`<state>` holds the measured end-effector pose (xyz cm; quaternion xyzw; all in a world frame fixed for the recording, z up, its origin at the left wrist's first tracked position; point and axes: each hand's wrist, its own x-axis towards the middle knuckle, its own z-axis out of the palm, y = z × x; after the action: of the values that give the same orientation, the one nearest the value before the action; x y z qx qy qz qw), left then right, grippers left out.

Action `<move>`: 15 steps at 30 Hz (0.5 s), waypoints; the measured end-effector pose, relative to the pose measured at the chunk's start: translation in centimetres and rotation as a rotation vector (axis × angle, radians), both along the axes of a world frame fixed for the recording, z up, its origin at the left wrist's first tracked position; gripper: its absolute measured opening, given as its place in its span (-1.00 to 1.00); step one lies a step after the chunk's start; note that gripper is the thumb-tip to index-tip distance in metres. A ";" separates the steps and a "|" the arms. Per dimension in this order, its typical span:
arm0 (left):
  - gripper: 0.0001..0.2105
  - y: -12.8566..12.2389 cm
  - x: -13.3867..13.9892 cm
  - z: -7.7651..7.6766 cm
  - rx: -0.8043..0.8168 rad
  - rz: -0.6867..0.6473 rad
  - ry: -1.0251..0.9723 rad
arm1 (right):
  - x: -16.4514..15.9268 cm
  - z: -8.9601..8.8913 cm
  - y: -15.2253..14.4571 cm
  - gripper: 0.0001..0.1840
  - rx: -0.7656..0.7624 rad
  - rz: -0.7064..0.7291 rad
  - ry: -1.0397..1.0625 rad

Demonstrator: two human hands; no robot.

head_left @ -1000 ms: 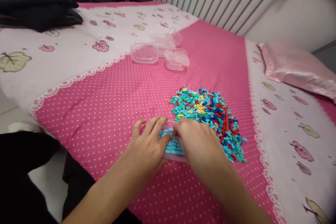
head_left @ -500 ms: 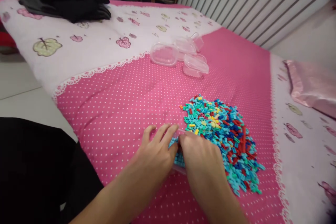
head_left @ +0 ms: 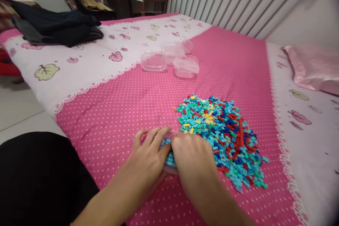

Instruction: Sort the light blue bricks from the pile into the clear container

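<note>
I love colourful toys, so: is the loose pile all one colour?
No, the loose pile mixes blue, red, green and yellow pieces.

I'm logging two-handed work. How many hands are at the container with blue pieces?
2: the left hand at the left side of the container, and the right hand over its right side. No others show there.

Clear box (head_left: 171,170) apparently half hidden behind right hand (head_left: 194,157); pillow (head_left: 315,69) cropped at right.

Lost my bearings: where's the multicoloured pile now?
In the head view, the multicoloured pile lies right of centre on the pink bedspread, beside and beyond the right hand.
</note>
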<state>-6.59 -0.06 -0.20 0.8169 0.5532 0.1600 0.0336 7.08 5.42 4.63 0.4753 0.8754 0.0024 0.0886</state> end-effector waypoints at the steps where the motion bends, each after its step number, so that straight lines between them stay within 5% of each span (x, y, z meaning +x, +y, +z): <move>1: -0.63 0.0 0.0 0.1 0.004 -0.004 0.000 | 0.1 0.1 0.0 -0.68 0.000 0.004 -0.012; 7: -0.66 0.2 0.1 0.4 0.036 -0.004 0.024 | 0.2 0.9 0.6 -0.67 -0.068 0.052 -0.066; 15: -0.77 0.4 0.2 1.0 0.041 -0.013 0.038 | 1.7 2.8 1.3 -0.74 -0.209 -0.064 -0.067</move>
<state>-6.38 0.32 0.78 0.8237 0.5452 0.1557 0.0075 8.82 6.73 7.39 0.4907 0.8518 -0.0761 0.1668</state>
